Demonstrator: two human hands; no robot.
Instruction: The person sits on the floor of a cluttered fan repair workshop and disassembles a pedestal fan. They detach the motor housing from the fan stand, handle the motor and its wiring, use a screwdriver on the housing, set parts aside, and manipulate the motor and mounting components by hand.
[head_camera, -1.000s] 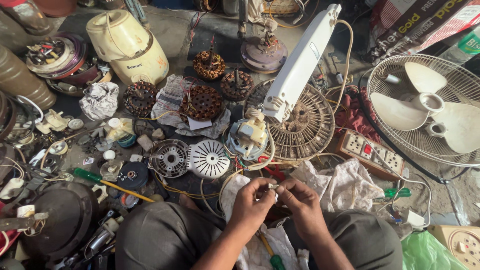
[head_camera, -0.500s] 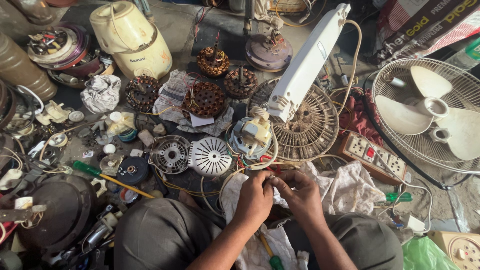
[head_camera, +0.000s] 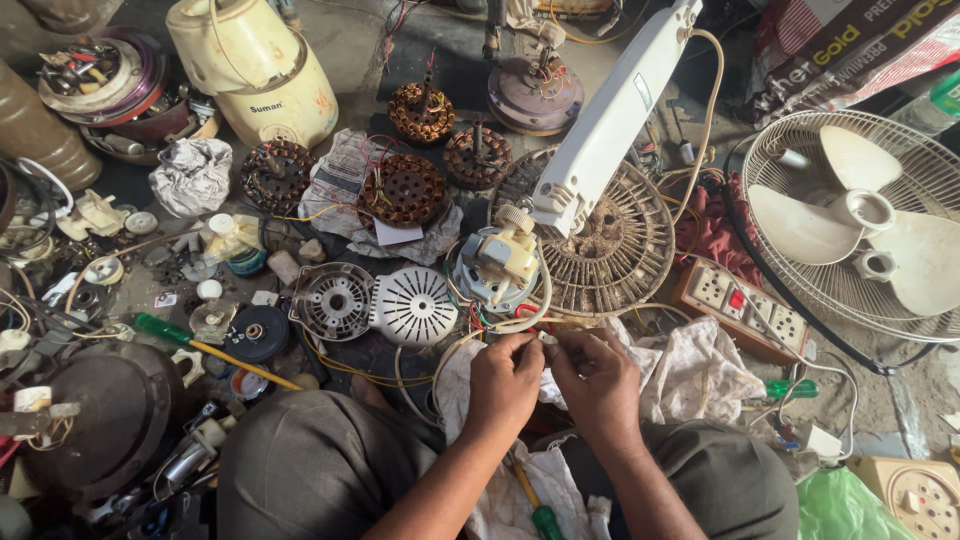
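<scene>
- Pinching a thin wire between curled fingers, the left hand sits above a white cloth.
- The right hand — fingers closed — grips the wire's other end, just below the small fan motor.
- A power strip lies near, right.
</scene>
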